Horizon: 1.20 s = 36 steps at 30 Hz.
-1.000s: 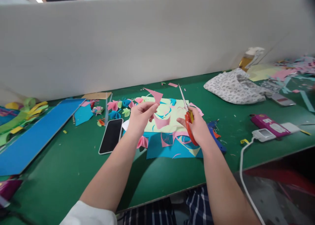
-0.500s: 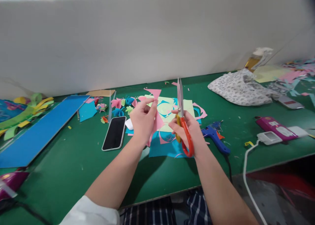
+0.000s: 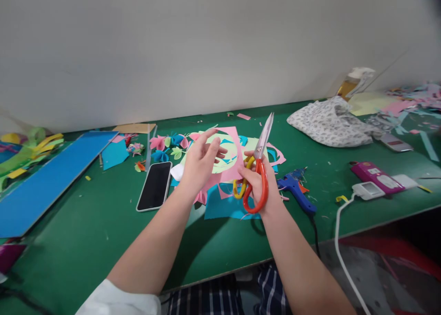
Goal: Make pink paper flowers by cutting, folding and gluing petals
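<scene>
The scissors (image 3: pixel 261 145) are held at 12 o'clock, with the wearer's seat taken as 6, their blades nearly together and pointed towards 1; their red and yellow handles are clasped by the right hand (image 3: pixel 271 185), curled around them. A blue sheet (image 3: pixel 220 205) is laid nearest, beneath. Just beyond, pink paper (image 3: pixel 228 174) with a large round opening is positioned between the hands; the left hand (image 3: pixel 200 164) is placed at its left side, fingers parted and loosely bent, though whether the paper is pinched cannot be told. A phone (image 3: pixel 155 186) is set down at 10 to 11 o'clock, and a blue glue gun (image 3: pixel 299 194) at 1 to 2. Farther off, paper flowers (image 3: pixel 177 153) are clustered at 11, and a patterned cloth bag (image 3: pixel 334 123) is left at 2. The far side is bounded by a white partition (image 3: pixel 220 53).
</scene>
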### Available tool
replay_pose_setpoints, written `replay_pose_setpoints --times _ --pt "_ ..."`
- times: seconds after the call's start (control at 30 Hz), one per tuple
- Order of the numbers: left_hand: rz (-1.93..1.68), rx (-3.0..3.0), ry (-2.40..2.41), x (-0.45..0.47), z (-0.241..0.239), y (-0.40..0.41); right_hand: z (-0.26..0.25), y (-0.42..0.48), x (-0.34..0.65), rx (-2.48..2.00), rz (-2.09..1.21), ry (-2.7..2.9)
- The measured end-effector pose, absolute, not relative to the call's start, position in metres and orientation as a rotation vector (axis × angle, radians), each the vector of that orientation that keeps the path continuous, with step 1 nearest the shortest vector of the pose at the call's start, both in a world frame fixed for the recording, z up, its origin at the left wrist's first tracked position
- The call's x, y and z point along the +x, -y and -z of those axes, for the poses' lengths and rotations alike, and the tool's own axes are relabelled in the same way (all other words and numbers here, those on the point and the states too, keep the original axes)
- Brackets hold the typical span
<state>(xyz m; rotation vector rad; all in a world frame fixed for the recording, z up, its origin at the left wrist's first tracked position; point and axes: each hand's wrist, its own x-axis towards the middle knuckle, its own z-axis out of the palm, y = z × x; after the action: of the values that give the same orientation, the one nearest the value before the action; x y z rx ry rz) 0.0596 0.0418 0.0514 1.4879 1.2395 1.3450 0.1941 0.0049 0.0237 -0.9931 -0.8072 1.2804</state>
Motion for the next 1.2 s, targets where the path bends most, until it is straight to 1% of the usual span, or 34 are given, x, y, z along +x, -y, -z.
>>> replay_pose_setpoints --times 0.13,0.27,0.3,0.4,0.43,0.5,0.6,0.73,0.9,1.07,1.2 --pt "-1.208 1.759 -1.304 0.052 -0.059 -0.041 -0.021 -0.01 0.2 -1.024 -1.225 0.769" --pt "-1.347 1.898 -1.462 0.052 -0.067 -0.03 -0.018 -0.013 0.204 -1.024 -1.167 0.749" --pt "-1.294 1.906 -1.47 0.053 -0.069 -0.026 -0.017 -0.014 0.205 -1.011 -1.156 0.741" --pt "-0.711 1.86 -1.266 0.056 -0.068 -0.019 -0.013 -0.015 0.207 -0.958 -1.093 0.711" --pt "-0.572 1.822 -1.202 0.058 -0.067 -0.019 -0.012 -0.016 0.208 -0.948 -1.071 0.701" --pt "-0.513 1.763 -1.178 0.062 -0.062 -0.023 -0.01 -0.016 0.208 -0.942 -1.045 0.675" --pt "-0.694 1.711 -1.222 0.068 -0.054 -0.032 -0.01 -0.017 0.208 -0.935 -1.063 0.644" --pt "-0.973 1.488 -1.175 0.075 -0.044 -0.037 -0.009 -0.017 0.202 -0.938 -1.105 0.676" --pt "-1.151 1.373 -1.166 0.078 -0.039 -0.039 -0.013 -0.013 0.194 -0.98 -1.146 0.79" --pt "-1.4 1.44 -1.319 0.054 -0.054 -0.047 -0.016 -0.006 0.195 -0.976 -1.146 1.117" --pt "-1.495 1.455 -1.423 0.029 -0.072 -0.047 -0.017 0.001 0.198 -1.168 -1.121 1.465"
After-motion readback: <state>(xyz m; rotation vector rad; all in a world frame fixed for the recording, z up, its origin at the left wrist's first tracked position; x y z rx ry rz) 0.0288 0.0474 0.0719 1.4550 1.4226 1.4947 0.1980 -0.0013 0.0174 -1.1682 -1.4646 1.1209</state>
